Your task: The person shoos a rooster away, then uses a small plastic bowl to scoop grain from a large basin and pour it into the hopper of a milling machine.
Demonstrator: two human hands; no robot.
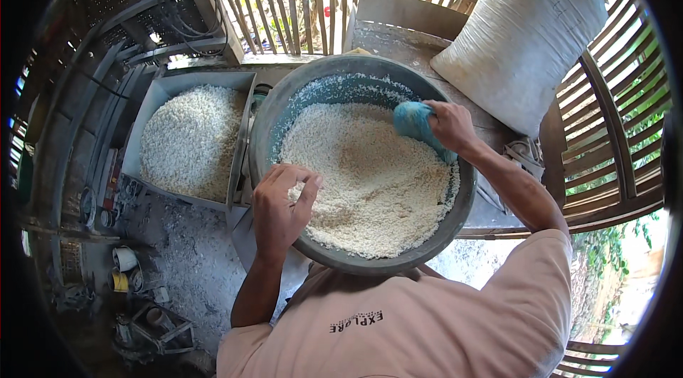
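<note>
A large dark round tub (466, 203) stands in front of me, holding a mass of crumbly off-white grain (356, 186) that looks like broken rice. At the tub's right far side my right hand (451, 125) is closed around a worn blue scoop (415, 122), which tilts against the grain by the inner wall. My left hand (281, 203) is at the left near rim, fingers loosely bent and thumb apart over the grain, with nothing visible in it. Whether its palm rests on the rim is hidden.
Left of the tub is a square metal hopper (244, 114) heaped with paler grain (188, 139). A full white sack (526, 36) leans at the far right on a wooden bench (405, 43). Slatted railings (612, 122) curve around. Tools and cans (126, 260) lie at lower left.
</note>
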